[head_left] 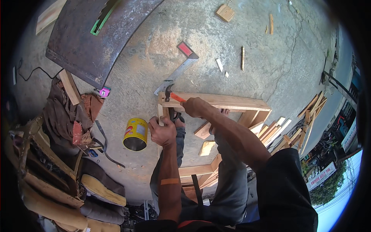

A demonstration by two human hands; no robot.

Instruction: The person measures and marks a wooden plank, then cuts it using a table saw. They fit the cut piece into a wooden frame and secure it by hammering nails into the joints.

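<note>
My right hand (196, 107) is closed round the orange handle of a claw hammer (169, 92). The hammer's dark head is over the left end of the far rail of a wooden frame (216, 101). Just below that corner, my left hand (163, 131) is wrapped round the frame's left upright piece. The frame stands around my legs, its far rail running to the right. A yellow can (136, 133), open at the top, lies tilted close to my left hand. Beyond the corner, a try square (179, 71) with a red-inlaid handle rests on the concrete.
A dark worktop sheet (92, 42) fills the far left, with a pink tape measure (104, 91) at its corner. Brown cloth (63, 116) and old chair parts (50, 181) crowd the left. Wood offcuts (272, 131) lie to the right; a wood block (225, 12) is far ahead.
</note>
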